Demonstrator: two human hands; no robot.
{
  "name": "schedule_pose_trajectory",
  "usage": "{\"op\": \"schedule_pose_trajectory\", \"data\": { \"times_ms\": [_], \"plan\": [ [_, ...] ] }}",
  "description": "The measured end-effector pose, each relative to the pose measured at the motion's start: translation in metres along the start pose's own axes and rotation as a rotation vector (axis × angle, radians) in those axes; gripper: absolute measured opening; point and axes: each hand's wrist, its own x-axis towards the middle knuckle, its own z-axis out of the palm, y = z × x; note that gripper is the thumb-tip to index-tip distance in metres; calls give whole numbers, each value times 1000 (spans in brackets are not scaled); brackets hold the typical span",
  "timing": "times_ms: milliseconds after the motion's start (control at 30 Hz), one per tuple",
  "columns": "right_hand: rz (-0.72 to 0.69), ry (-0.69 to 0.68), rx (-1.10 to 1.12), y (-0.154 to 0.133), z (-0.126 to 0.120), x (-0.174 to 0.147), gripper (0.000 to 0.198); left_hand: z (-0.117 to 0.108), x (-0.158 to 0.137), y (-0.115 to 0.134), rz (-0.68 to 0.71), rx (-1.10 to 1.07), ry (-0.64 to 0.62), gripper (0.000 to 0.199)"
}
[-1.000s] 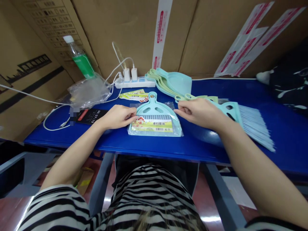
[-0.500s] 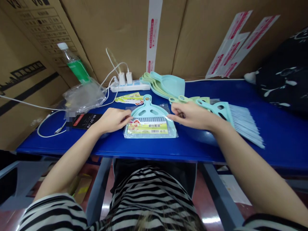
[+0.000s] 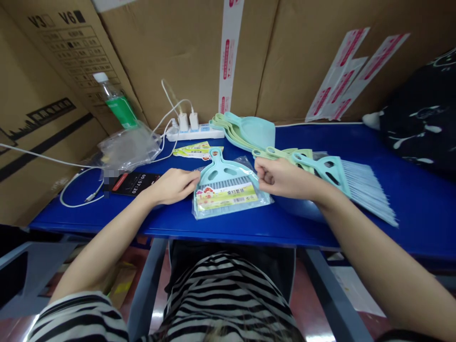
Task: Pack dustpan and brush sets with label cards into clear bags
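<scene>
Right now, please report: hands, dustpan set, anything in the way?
Left hand at left edge of set; right hand curled at right edge, contact unclear. Set bagged, flat. Brushes near right hand.

Workshop-type packing station.
Blue table [image 3: 242, 227] below left hand [image 3: 174, 186] and right hand [image 3: 285, 176]; taped cardboard [image 3: 188, 57] beyond both; stacked dustpans [image 3: 259, 132] past the right; label cards [image 3: 192, 150] and clear plastic [image 3: 130, 146] past the left; bagged, labelled dustpan-and-brush set [image 3: 228, 194] between.
</scene>
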Motion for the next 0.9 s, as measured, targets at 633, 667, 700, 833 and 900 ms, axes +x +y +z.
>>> {"op": "schedule_pose_trajectory", "data": {
  "times_ms": [633, 667, 700, 833, 900],
  "plan": [
    [393, 169, 1044, -5, 20, 18, 73, 4, -5, 20, 266, -314, -90, 18],
    [404, 129, 1068, -7, 24, 19, 69, 4, -5, 21, 270, -313, -90, 18],
    [417, 97, 1082, -8, 27, 20, 66, 5, -5, 21, 274, -312, -89, 18],
    [448, 73, 1072, -10, 33, 21, 65, 5, -5, 20, 292, -284, -82, 20],
    [420, 119, 1056, -9, 29, 19, 68, 5, -5, 19, 303, -259, -51, 22]
  ]
}}
